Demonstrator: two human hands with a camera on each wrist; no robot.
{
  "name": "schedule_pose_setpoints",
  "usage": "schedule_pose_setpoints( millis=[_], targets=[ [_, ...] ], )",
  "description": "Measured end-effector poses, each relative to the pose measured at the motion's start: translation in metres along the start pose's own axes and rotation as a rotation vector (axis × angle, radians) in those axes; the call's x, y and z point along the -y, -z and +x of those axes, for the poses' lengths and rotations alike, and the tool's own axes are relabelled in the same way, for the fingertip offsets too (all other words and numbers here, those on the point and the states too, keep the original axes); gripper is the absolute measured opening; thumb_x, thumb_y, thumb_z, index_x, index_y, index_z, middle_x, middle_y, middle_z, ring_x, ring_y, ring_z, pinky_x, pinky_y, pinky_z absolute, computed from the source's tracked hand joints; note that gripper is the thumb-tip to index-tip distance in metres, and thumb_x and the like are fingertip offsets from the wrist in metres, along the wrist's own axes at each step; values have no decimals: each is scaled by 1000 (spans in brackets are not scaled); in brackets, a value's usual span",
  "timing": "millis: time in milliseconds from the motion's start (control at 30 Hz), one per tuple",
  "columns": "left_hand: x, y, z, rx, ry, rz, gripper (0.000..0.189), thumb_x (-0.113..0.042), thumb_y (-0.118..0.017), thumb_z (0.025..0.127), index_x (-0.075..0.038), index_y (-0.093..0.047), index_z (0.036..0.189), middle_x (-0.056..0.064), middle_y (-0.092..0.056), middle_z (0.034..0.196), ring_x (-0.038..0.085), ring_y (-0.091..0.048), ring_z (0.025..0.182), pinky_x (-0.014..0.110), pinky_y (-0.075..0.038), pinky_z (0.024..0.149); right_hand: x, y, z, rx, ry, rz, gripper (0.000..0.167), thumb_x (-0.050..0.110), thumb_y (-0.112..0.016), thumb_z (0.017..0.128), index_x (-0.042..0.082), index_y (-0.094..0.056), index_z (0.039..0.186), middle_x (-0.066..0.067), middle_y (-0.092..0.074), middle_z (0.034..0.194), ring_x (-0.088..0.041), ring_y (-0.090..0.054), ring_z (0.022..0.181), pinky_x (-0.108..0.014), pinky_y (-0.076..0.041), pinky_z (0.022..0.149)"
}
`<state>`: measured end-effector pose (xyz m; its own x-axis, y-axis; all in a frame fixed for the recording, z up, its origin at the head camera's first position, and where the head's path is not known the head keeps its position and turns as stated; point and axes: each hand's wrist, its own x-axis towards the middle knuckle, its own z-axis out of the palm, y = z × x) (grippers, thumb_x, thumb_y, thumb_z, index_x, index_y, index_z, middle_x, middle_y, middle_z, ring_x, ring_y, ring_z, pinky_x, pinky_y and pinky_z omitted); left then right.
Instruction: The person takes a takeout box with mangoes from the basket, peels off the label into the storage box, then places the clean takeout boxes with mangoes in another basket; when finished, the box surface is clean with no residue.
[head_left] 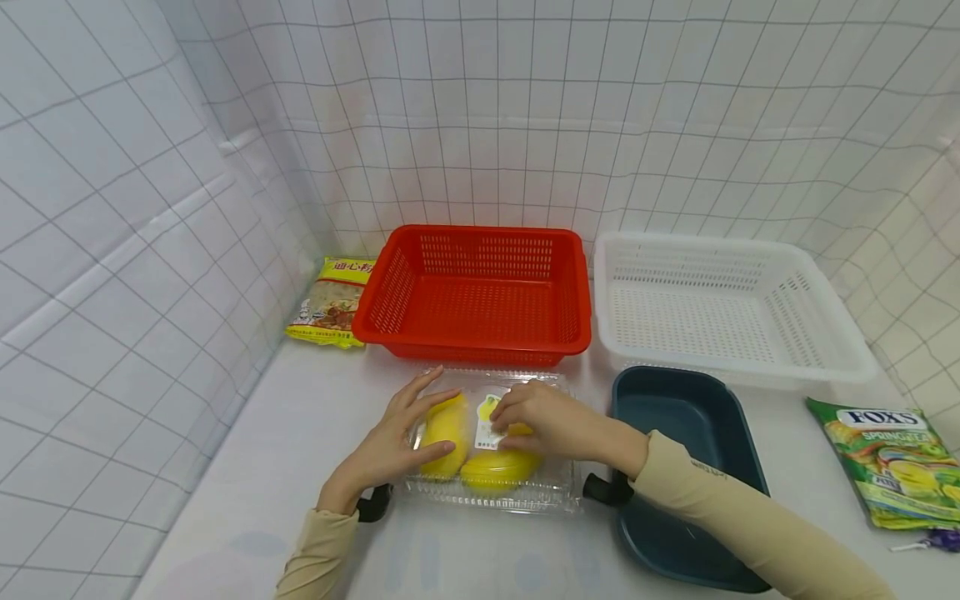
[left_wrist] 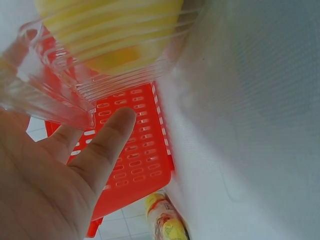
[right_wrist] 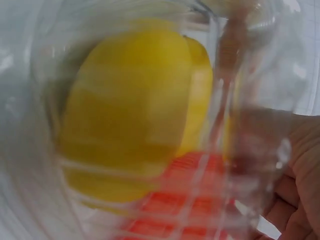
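A clear plastic clamshell box point(head_left: 536, 497) lies on the table in the head view, with smooth yellow fruits point(head_left: 495, 472) inside; their kind is unclear. A white label point(head_left: 485, 425) with a yellow picture is on the lid. My left hand point(head_left: 390, 437) is spread at the box's left side, thumb and fingers over its edge. From the right, my right hand point(head_left: 547, 419) reaches over the lid, its fingers bent loosely down beside the label. Through the ribbed plastic, a fruit point(left_wrist: 112, 37) shows in the left wrist view. Blur covers much of the right wrist view, where a fruit point(right_wrist: 125, 115) fills the middle.
Behind the box stands a red basket point(head_left: 480, 333), with a white basket point(head_left: 735, 358) to its right. A dark blue tray point(head_left: 678, 387) sits under my right forearm. A yellow food packet point(head_left: 330, 304) is at left, a green FOX'S bag point(head_left: 892, 467) and purple lollipop point(head_left: 941, 540) at far right.
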<state>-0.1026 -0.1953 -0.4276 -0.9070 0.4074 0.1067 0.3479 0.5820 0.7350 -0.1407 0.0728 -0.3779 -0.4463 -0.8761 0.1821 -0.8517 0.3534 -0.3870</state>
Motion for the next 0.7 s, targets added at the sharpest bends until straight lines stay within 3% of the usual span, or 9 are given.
schedule_pose_setpoints(
  millis=[467,700],
  targets=[
    [-1,1,0,-2,-23,-5,64,-41,-72,82,-28,-48,140,-10,-13,156,23,-6,141,67,-21,100,-6,-1,5,-27,24,23,18,18,-75,83,12,-74,99,4,-69,94,-11,-60,91,-28,-47,87],
    [-1,2,1,6,-10,-9,64,-42,-71,83,-30,-47,140,-10,-12,156,23,-5,141,69,-21,99,-10,0,7,-50,-41,109,14,20,-72,86,14,-75,98,8,-68,92,-7,-59,87,-26,-48,82]
  ],
)
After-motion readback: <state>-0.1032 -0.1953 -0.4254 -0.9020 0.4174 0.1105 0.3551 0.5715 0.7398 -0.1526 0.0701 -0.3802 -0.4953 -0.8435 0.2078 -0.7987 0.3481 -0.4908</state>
